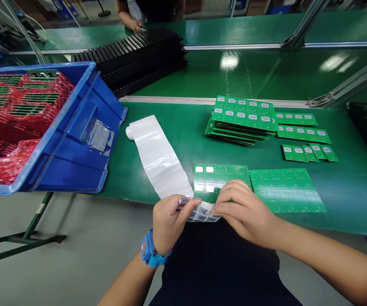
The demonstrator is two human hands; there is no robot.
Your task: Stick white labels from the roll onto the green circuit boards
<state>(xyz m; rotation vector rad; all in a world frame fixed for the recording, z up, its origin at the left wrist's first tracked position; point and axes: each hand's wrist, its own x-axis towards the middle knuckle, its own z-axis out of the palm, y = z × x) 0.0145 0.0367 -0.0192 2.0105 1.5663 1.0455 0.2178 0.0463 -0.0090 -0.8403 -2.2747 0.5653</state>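
My left hand (170, 222) grips the end of a strip of small printed labels (200, 212), and my right hand (243, 208) pinches the same strip with its fingertips. A blue band (148, 250) circles my left wrist. The strip continues away from my hands as a long white backing (157, 157) to a small roll (129, 132). Just beyond my right hand lies a green circuit board panel (217, 180) with white labels on its left part. My right hand hides its lower edge.
A second green panel (285, 190), a stacked pile of panels (240, 121), and smaller board pieces (304, 140) lie on the green bench (355, 204). To the left stands a blue crate (52, 123) of boards in red bags. Black racks (132, 59) and a co-worker's hand (135, 26) are farther back.
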